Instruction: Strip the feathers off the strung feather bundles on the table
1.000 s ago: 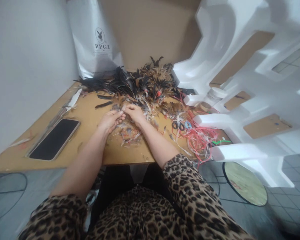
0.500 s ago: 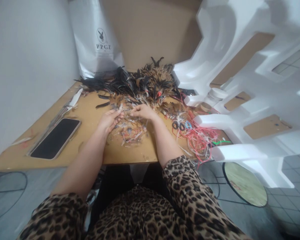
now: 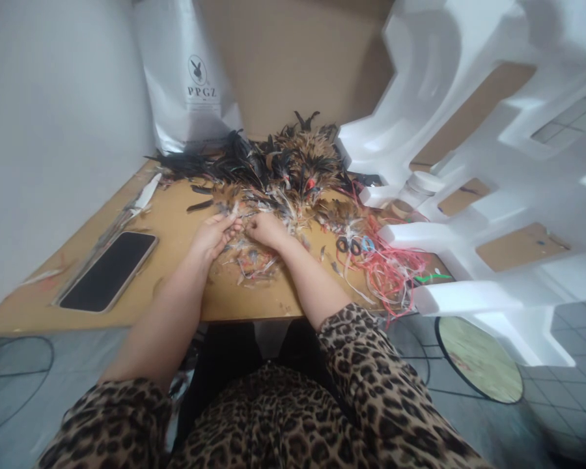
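My left hand (image 3: 215, 234) is closed, its thumb and fingers pinching the pale quill ends of a small bunch of brown feathers (image 3: 227, 196), whose tips fan out away from me. Just right of it, my right hand (image 3: 267, 229) is closed with the fingers curled in; whatever it pinches is too small to make out. Below both hands lies a scatter of feather scraps and reddish bits (image 3: 256, 264). Beyond them spreads a big heap of black and brown feathers (image 3: 303, 153). Two loose black feathers (image 3: 201, 204) rest left of the bunch.
A phone (image 3: 110, 270) lies at left on the wooden table (image 3: 176, 277). To the right are scissors (image 3: 348, 245) and tangled red and white strips (image 3: 395, 267). White foam packing (image 3: 469, 241) flanks the right side, near a lidded jar (image 3: 420, 185). A white bag (image 3: 190, 78) stands behind.
My right hand has moved left, closer to my left hand, and its fingers have curled in. My left hand keeps its hold on the feather bunch.
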Motion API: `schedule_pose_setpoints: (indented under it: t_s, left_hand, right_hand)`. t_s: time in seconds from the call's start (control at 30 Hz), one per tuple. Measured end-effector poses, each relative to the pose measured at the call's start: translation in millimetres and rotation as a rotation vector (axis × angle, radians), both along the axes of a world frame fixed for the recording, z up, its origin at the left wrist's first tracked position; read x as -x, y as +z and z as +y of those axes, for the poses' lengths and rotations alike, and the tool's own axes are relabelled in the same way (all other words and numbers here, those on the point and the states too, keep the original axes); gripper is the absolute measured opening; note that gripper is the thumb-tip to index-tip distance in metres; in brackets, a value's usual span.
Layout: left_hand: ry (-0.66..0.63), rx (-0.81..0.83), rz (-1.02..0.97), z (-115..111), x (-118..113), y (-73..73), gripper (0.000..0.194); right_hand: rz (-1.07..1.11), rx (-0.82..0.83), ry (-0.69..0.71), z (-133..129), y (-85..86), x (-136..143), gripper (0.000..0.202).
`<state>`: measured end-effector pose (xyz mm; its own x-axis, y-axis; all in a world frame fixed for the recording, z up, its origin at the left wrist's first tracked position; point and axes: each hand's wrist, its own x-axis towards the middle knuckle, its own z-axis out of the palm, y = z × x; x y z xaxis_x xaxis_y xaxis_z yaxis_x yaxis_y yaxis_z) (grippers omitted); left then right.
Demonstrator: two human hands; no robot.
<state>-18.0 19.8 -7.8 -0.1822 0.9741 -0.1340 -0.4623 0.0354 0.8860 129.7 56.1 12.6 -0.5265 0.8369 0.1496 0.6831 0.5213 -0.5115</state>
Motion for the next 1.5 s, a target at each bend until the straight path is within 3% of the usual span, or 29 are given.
schedule_pose_setpoints:
  t_s: [0.1,0.23,0.37,0.5,0.67,0.93,1.07,1.27,1.4,1.5]
  left_hand:
    - [0.012,-0.001,-0.035,0,1,0.9,0.005]
    - [0.001,0.022,-0.092,-1,2,1.6,0.006]
    - [-0.104,0.076,-0.144,-4,0,3.7,0.007]
    - [-0.183,0.123,-0.2,-6,-3,6.4,0.009]
    - [-0.196,0.142,-0.224,-8,-4,9.3,0.006]
    - [-0.222,0.108,-0.209,-8,-4,7.0,0.006]
    - [-0.16,0.053,-0.106,-4,-3,-0.2,0.002]
    - [-0.026,-0.016,0.148,1,-3,-6.2,0.013]
    - [-0.039,-0.018,0.211,-2,-6,-3.6,0.015]
    - [-0.091,-0.004,0.169,-4,-6,-0.4,0.015]
  right_hand:
    - [0.305,0.189,0.006,8,-2.9,-2,0.014]
    - [0.783,0.57,-0.049,16,-4.8,-4,0.019]
    - [1.009,0.776,0.051,15,-5.9,-1,0.029]
    - [1.043,0.759,0.05,9,-5.1,4,0.032]
    - [0.994,0.677,0.008,4,-1.8,6,0.026]
    - [1.018,0.608,0.05,1,1.9,6,0.024]
    - [1.006,0.645,-0.011,2,-0.1,7,0.027]
    - [0.976,0.583,-0.052,0,-2.2,12,0.026]
    - [1.033,0.545,-0.052,1,-4.3,15,0.021]
    - [1.073,0.659,-0.067,3,-7.4,14,0.024]
